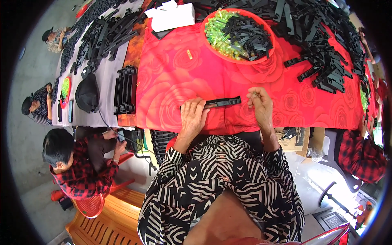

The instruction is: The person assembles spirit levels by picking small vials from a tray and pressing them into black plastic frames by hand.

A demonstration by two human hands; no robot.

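Observation:
My left hand [193,116] is closed around one end of a long, narrow black plastic part [224,102]. The part points to the right, just above the red cloth [163,87] near the table's front edge. A short gap separates its free end from my right hand [261,105], whose fingers are curled with the tips pressed together. Whatever those fingertips may hold is too small to make out. Beyond my hands stands a round red basin [241,62] with yellow-green translucent pieces [218,30] and small black pieces [249,34] in it. A small yellow piece [189,54] lies on the cloth.
Loose black parts [322,67] are heaped at the right, others [108,34] at the far left. Stacked black parts [125,90] sit left of me, beside a black cap [87,93]. A white box [173,17] stands at the back. A person [87,167] sits at my left.

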